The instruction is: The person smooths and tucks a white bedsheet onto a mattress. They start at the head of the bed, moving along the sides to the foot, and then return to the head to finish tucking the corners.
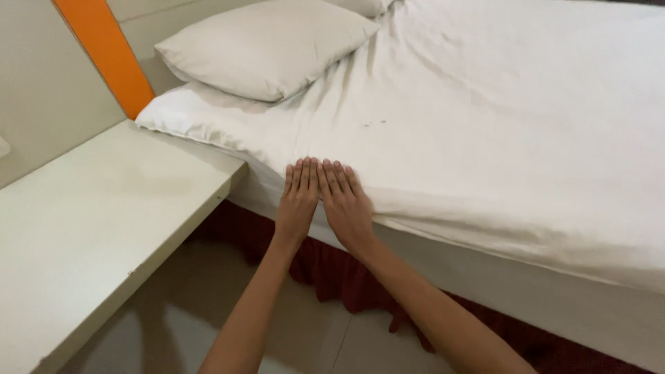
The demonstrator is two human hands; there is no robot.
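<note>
Both hands lay flat, side by side, on the white sheet (485, 125) at the bed's near edge, centre frame: left hand (299, 201), right hand (346, 204), fingers straight and together, gripping nothing. The sheet looked soft, light, best pinched at its edge.

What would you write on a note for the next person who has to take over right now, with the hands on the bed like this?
Left hand: flat, palm down, fingers together, resting on the white sheet at the bed's near edge. Holds nothing.
Right hand: flat beside it, index fingers touching, also on the sheet. Holds nothing.
Things: pillow lies at the head of the bed, on the sheet; a dark red bed skirt hangs below the mattress; a pale side table stands to the left.
Done: sheet is spread over the mattress, mostly smooth on the right.
Left: creases run between the hands and the pillow; small dark specks show mid-sheet.
</note>
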